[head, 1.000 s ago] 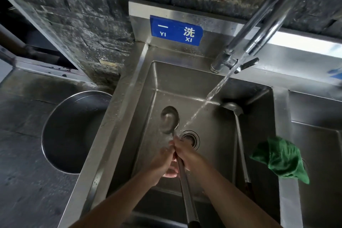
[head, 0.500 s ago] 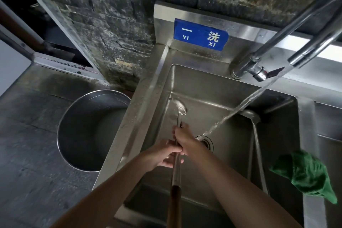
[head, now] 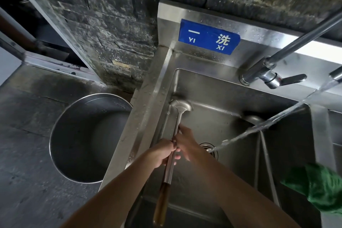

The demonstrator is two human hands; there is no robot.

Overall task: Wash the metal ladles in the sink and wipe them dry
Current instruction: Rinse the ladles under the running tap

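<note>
A long metal ladle (head: 180,109) with a brown wooden grip stands in the steel sink (head: 218,90), its bowl against the back left corner. My left hand (head: 162,152) grips the middle of its shaft. Just above it my right hand (head: 187,144) also holds the shaft. A second ladle (head: 263,146) leans in the sink on the right, its bowl at the back. Water runs from the tap (head: 272,77) down to the drain (head: 209,147), missing the held ladle.
A green cloth (head: 318,187) lies on the divider at the right of the sink. A large steel pot (head: 88,137) stands on the dark floor at the left. A blue sign (head: 209,37) is fixed on the splashback below a dark brick wall.
The held ladle has moved out of the water stream to the sink's back left corner. Both hands stay on its shaft. The view has shifted left.
</note>
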